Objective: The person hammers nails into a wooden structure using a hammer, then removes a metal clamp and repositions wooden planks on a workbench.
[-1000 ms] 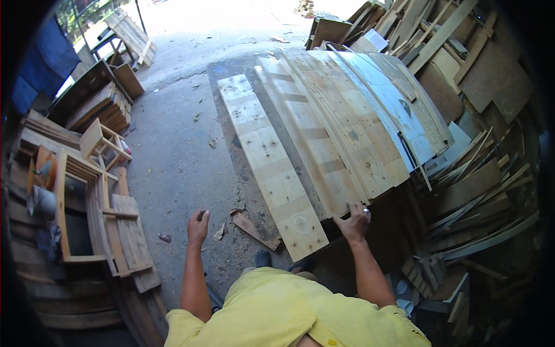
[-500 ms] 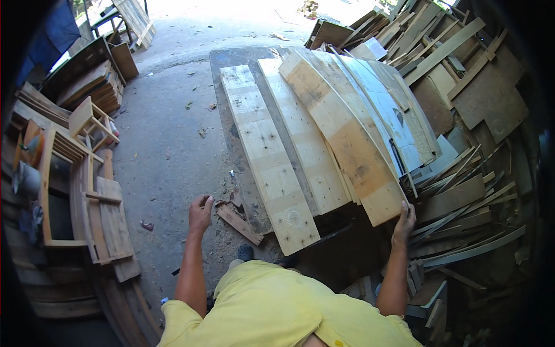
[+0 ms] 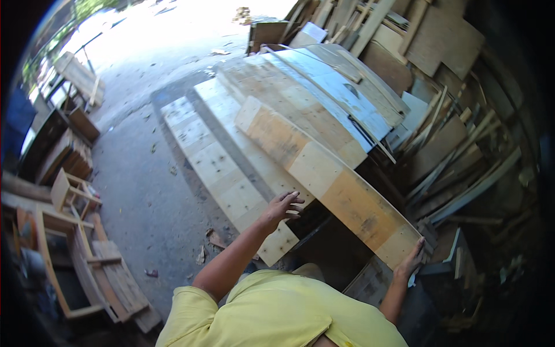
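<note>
So far your right hand (image 3: 409,260) grips the stained plank (image 3: 330,180); your left hand (image 3: 281,208), fingers spread, holds nothing yet.

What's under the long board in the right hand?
The long board covers parts of other pale boards; those hidden parts can't be seen. Below its middle, it is too dark to make anything out. The right hand holds its near end.

My right hand (image 3: 409,261) has drawn the long brown-striped board (image 3: 332,179) nearer and to the right, so its near end now juts well past the other boards (image 3: 300,110). My left hand (image 3: 282,208), earlier over the floor (image 3: 130,162) at left, has swung right, fingers spread, to the pale board's (image 3: 272,168) near end.
</note>
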### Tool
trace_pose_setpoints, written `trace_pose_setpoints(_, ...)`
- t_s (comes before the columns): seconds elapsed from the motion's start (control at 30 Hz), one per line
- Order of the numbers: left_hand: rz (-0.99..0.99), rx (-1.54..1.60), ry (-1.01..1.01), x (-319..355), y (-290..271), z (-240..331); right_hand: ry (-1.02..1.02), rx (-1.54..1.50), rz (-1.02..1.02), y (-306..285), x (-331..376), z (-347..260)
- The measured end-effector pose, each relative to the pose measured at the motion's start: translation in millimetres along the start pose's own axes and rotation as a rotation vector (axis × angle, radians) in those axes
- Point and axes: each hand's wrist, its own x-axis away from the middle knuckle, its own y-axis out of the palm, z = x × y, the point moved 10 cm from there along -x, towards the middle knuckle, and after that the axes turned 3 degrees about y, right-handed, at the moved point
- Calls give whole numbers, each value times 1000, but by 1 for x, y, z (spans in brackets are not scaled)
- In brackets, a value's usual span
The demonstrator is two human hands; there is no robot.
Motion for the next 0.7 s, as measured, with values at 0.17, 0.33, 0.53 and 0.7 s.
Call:
trace_pose_setpoints(0.17, 13, 259, -119, -71, 44, -61, -80, -80, 82, -57, -19, -1)
trace_pose_setpoints(0.33, 79, 438, -25, -106, 45, -84, -137, 42, -21, -41, -59, 18)
trace_pose_setpoints(0.53, 149, 274, -73, -123, 149, -101, 112, -36, 60, -106, -123, 144)
trace_pose_setpoints(0.7, 6, -81, 288, -177, 291, -79, 453, -215, 235, -174, -133, 247)
